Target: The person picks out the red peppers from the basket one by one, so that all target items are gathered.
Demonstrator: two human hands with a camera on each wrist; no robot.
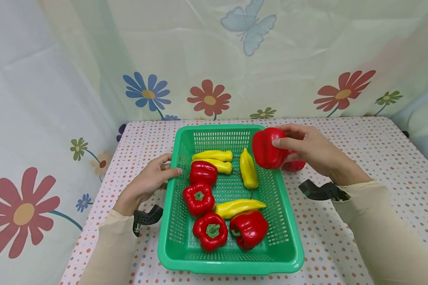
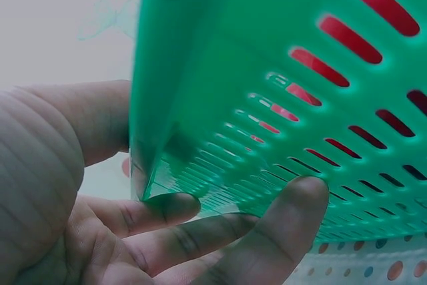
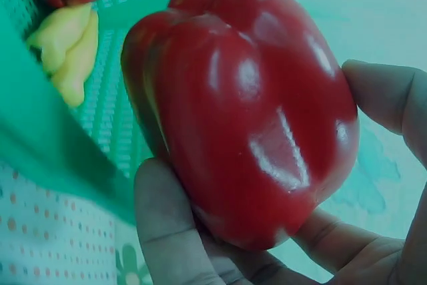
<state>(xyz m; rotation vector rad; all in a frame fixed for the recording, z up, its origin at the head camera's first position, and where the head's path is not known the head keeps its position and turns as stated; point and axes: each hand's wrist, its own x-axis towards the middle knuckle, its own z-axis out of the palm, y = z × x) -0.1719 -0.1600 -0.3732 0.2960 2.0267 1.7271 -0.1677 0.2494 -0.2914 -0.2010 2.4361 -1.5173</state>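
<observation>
A red bell pepper is held in my right hand above the basket's right rim. In the right wrist view, thumb and fingers wrap the sides of this glossy bell pepper. My left hand grips the left rim of the green plastic basket. Its thumb lies over the rim, and its fingers curl against the slotted outer wall. Inside the basket lie several red bell peppers along the left and front, with several long yellow peppers among them.
Another red bell pepper rests on the dotted tablecloth just right of the basket, partly hidden behind my right hand. A flowered curtain hangs behind the table and along its left side.
</observation>
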